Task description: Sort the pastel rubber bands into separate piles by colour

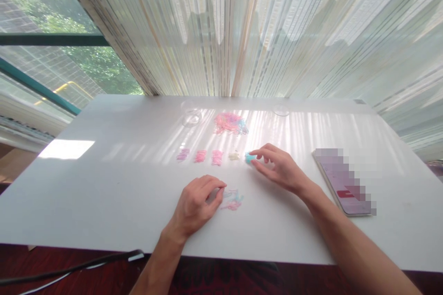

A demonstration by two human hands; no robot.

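Observation:
My right hand reaches over the table to a small turquoise pile, its index finger and thumb apart at the pile's right edge. This pile ends a row of small heaps of thin, short plastic-looking pieces: purple, coral pink, light pink and cream. Nearer me, my left hand rests on the table with thumb and index fingertips pinched together. Whatever is between them is too small to see. Beside those fingertips lies a loose mixed group of pink and pale blue pieces.
A larger mixed pile lies behind the row, between two clear round dishes or lids, one at left and one at right. A phone lies to the right on the white table. Blinds hang behind.

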